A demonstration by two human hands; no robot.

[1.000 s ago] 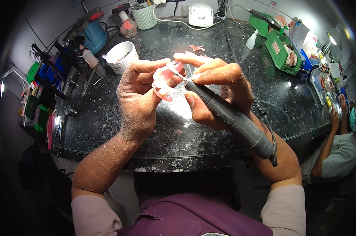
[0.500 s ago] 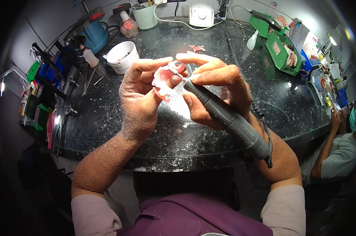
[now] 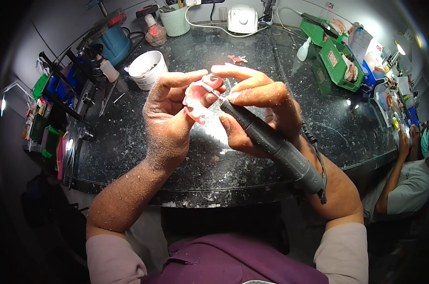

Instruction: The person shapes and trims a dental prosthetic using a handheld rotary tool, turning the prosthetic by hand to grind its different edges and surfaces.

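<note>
While dark stone worktop (image 3: 186, 156) carries white dust and chips, work goes on above its middle. Right hand (image 3: 264, 111) closed round grey rotary handpiece (image 3: 271, 142), pen-style; cord trails past wrist. Left hand (image 3: 169, 116) pinches pink denture piece (image 3: 198, 97), fingers curled, thumb on top. Versus half second ago: grip unchanged, bur tip now touching pink rim nearer top. Judgement: trimming continuing, not finished. White tub (image 3: 147, 69) stands well apart.

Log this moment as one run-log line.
left hand: holds pink denture | right hand: grips grinder handpiece, tip on denture | over dark dusty bench
</note>
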